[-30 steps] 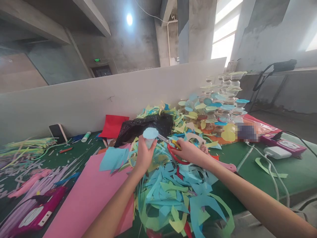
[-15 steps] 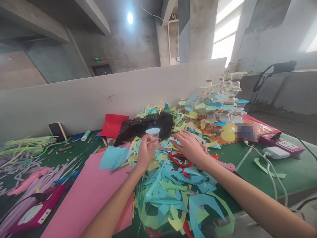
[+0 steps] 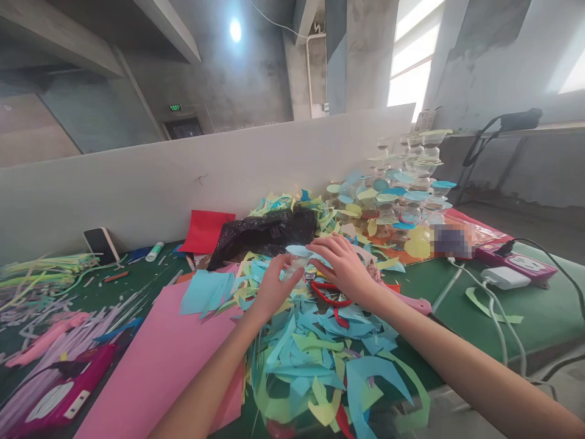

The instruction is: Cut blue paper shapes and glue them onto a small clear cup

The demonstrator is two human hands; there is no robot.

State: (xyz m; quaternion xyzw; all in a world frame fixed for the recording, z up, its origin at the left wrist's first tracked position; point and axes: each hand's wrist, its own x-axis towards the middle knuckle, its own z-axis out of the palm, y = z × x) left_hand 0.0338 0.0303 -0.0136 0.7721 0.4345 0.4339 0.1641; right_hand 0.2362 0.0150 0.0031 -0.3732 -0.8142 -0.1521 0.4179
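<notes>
My left hand (image 3: 276,286) is closed around a small clear plastic cup (image 3: 299,263) above the heap of paper scraps. A light blue paper disc (image 3: 298,250) lies across the cup's top. From the right, my right hand (image 3: 342,268) reaches the disc's edge with its fingers stretched out and apart. Red-handled scissors (image 3: 326,299) lie beneath my right hand, partly covered by it. Blue and green paper offcuts (image 3: 315,360) spread below both hands.
Stacked clear cups with coloured discs (image 3: 411,195) rise at the back right. A black plastic bag (image 3: 265,235) lies behind the hands. Pink sheets (image 3: 169,360) and blue paper squares (image 3: 205,291) sit at left. A pink glue gun (image 3: 414,303), power strip (image 3: 525,268) and white cables are at right.
My left hand has moved the cup slightly right and a little lower. My right hand has come left, and its fingers now meet the disc's edge.
</notes>
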